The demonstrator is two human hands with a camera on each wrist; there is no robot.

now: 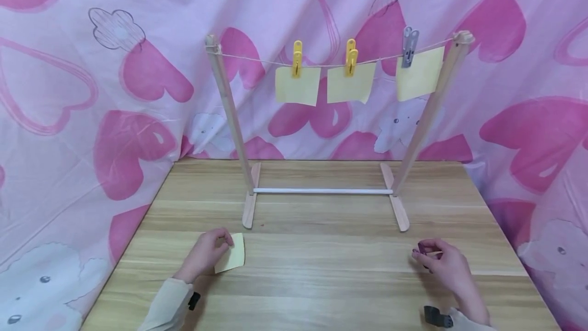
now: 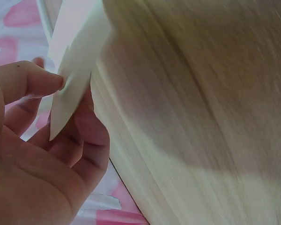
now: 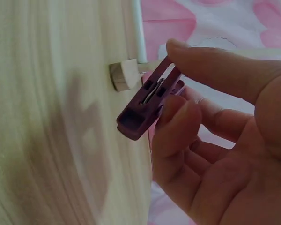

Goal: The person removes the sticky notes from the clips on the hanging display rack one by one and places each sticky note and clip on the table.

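Between thumb and fingers, my left hand (image 1: pixel 207 253) pinches a pale yellow paper square (image 1: pixel 236 253) low over the table's left side. In the left wrist view the paper (image 2: pixel 79 61) bends slightly where the thumb presses it. On the right, my right hand (image 1: pixel 447 264) holds a dark purple clothespin (image 3: pixel 147 103) by its handle end, thumb on one side and fingers on the other. Its jaws point away from the palm and look closed. Behind the hands, three yellow papers hang from a string (image 1: pixel 257 59), under a yellow clothespin (image 1: pixel 297 60), another yellow clothespin (image 1: pixel 351 59) and a grey clothespin (image 1: pixel 409 47).
The string runs between two wooden posts, the left post (image 1: pixel 231 116) and the right post (image 1: pixel 427 116). Their feet stand on the wooden table (image 1: pixel 317 259), joined by a white rod (image 1: pixel 321 191). A pink heart-patterned cloth (image 1: pixel 151 65) hangs behind and at both sides.
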